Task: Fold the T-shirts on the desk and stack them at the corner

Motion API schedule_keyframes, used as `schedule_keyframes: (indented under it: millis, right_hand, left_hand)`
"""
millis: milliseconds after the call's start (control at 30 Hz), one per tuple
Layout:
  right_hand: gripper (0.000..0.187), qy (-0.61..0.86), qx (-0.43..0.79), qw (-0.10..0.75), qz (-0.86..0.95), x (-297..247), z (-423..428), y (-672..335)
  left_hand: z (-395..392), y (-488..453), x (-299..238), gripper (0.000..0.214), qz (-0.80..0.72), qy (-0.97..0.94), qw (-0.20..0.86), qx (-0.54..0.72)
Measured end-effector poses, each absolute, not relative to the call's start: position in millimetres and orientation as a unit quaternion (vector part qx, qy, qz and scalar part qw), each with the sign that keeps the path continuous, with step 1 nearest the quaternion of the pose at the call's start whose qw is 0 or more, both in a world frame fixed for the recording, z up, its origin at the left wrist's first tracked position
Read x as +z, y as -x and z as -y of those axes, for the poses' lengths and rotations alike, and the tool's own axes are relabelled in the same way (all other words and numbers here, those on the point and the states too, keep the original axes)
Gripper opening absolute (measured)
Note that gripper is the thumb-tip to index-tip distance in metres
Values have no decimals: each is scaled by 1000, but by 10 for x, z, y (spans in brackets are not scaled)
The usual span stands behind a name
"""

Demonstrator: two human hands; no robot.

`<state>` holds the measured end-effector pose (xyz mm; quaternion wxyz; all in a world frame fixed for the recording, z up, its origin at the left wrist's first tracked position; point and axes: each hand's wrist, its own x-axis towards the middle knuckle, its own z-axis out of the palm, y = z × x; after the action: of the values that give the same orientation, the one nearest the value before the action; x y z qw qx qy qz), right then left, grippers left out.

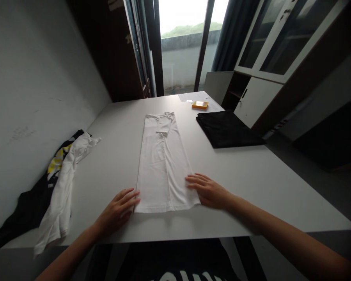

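A white T-shirt (152, 168) lies on the table, folded lengthwise into a long strip. One sleeve is folded over on top near its far end. At the near left corner my left hand (119, 207) rests with its fingers stretched out, their tips touching the shirt's edge. My right hand (209, 191) lies on the near right edge, fingers extended over the cloth and thumb hidden. Neither hand visibly grips the fabric.
A white table (114, 156) carries everything. Along the left wall lie a white garment (66, 187) and a black garment with yellow print (32, 205), partly overhanging the front edge. Folded black cloth (229, 128) lies at right, near an orange box (199, 105) and papers (193, 96).
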<state>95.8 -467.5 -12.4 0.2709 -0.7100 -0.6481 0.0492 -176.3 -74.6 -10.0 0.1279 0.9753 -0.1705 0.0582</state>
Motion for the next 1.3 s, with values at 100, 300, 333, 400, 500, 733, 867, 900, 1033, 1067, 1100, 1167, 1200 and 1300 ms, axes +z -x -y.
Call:
schedule_keyframes:
  millis: [100,300,333,400,500,733,867,900,1033,1067,1100,1167,1200,1300]
  right_hand:
    - [53,725,25,265,635,-161,4631,-906]
    - [50,723,20,264,638,-187,4547,-859]
    - [51,719,23,263,643,-178,4538,-865]
    - [48,709,29,264,653,-162,4506,-888]
    - [41,695,33,283,660,-154,4417,-940]
    - [33,667,76,385,633,-142,4293,-1022]
    - [32,658,98,410,624,-139,4285,-1024]
    - [32,654,100,411,627,-139,4279,-1025]
    - [32,646,102,412,635,-126,4267,-1019]
    - [33,645,103,410,637,-116,4274,-1006]
    - [33,643,106,406,640,-103,4288,-985]
    - [34,641,120,393,648,-63,4331,-916]
    - [35,641,132,385,651,-36,4360,-868]
    - [36,648,176,373,641,83,4462,-676]
  left_hand:
    - [754,1611,-75,66,154,-977,144,35]
    - [747,1407,-121,57,157,-974,158,40]
    - [745,1389,-116,55,159,-974,158,36]
    - [744,1366,-97,59,173,-972,157,18]
    - [744,1361,-105,71,189,-971,146,1]
    - [749,1360,-255,60,137,-977,140,79]
    - [856,1317,-205,53,147,-978,129,75]
    - [887,1305,-188,51,155,-977,127,73]
    - [954,1280,-146,57,184,-972,136,57]
    - [956,1285,-137,61,189,-971,141,51]
    - [954,1296,-125,66,192,-969,146,45]
    - [949,1337,-85,73,195,-968,156,29]
    - [950,1367,-53,76,195,-967,161,16]
    - [983,1479,106,78,195,-961,191,-41]
